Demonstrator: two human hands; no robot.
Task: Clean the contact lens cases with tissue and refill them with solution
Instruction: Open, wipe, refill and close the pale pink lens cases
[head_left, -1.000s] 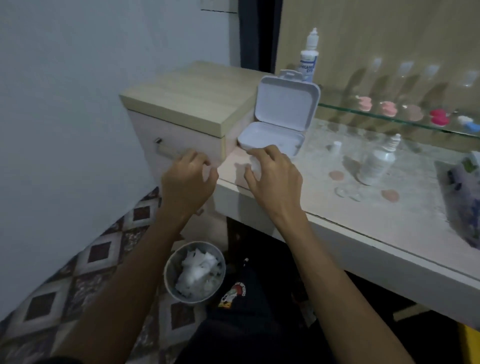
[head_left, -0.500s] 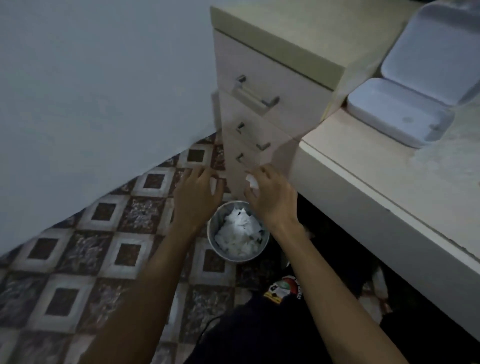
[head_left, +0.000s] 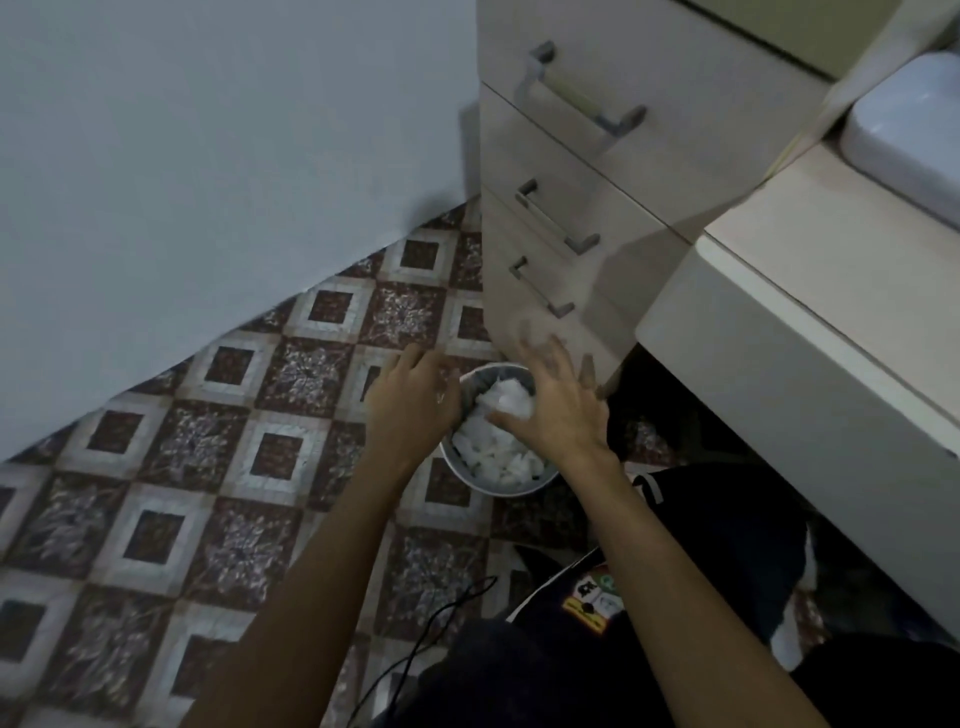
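Note:
Down on the tiled floor stands a small metal bin (head_left: 501, 487) filled with crumpled white tissue (head_left: 496, 453). My right hand (head_left: 556, 410) hovers over the bin with its fingers spread and blurred, holding nothing. My left hand (head_left: 415, 395) is at the bin's left rim with curled fingers; a small pale glint shows at its thumb, and I cannot make out what it is. No lens cases or solution bottle are in view.
A drawer unit (head_left: 571, 171) with metal handles stands just behind the bin. The desk edge (head_left: 831, 291) juts out at right, with a white box (head_left: 909, 140) on top. A thin black cable (head_left: 431, 623) lies on the floor near my lap.
My view and both hands dropped from the desk to the bin. The right hand, which pinched a white tissue wad, has spread open and no longer holds it.

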